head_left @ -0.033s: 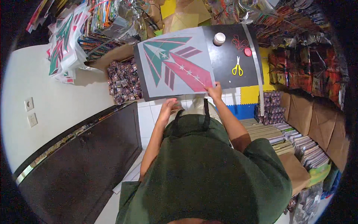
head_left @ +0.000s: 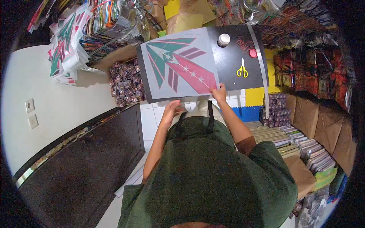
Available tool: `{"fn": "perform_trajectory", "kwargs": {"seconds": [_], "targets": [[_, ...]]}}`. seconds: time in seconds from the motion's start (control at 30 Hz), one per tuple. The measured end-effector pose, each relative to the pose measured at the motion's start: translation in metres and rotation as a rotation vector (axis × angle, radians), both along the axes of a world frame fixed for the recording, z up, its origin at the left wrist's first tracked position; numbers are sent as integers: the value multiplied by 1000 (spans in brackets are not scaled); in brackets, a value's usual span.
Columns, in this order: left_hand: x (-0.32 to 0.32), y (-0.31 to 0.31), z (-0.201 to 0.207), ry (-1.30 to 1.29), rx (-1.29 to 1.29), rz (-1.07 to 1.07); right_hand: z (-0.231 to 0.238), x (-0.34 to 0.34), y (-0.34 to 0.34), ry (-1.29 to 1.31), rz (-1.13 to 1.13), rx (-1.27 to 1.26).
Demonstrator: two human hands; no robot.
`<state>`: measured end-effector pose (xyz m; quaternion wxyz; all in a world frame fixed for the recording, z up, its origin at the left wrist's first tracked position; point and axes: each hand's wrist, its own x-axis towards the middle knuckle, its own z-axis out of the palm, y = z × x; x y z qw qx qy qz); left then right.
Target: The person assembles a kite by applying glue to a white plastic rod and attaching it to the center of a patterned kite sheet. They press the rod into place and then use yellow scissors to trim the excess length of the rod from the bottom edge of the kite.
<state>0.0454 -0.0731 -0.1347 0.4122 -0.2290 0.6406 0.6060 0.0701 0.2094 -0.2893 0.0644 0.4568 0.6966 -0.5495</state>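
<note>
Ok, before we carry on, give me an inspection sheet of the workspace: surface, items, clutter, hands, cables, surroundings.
Surface: black board, with a pale strip across its right end.
Job's things: printed sheet, green and red with stars, flat on the board's left part.
Clutter: yellow-handled scissors, white-lidded jar, red string and red lid, all right of the sheet.
Hands: right hand at the sheet's near right corner, grip unclear; left hand by the board's near edge, fingers apart from the sheet.
Cables: nothing seen.
Surroundings: box of small dark packs at left; wall socket far left; stacked flat bundles at lower right.
</note>
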Motion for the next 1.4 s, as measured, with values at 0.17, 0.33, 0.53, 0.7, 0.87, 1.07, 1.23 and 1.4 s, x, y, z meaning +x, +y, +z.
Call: {"fn": "perform_trajectory", "kwargs": {"seconds": [0.17,0.33,0.53,0.7,0.87,1.07,1.23,1.4], "targets": [[1,-2,0,-17,-18,16,10,-4,-2,-18,-6,-32],[1,-5,1,-10,22,37,-3,-4,-1,27,-29,35],[0,-6,1,-11,14,64,4,-10,1,21,0,26],[1,-10,-4,-11,30,70,23,-12,-1,31,21,100],[2,-12,0,-13,49,41,21,-12,-1,28,-7,32],[1,-12,1,-10,31,68,37,-9,-5,-57,50,-35],[-2,-12,2,-8,39,63,28,-6,-4,-38,-6,-50],[-2,-15,0,-49,-18,20,47,-13,-3,-34,18,2]]}}
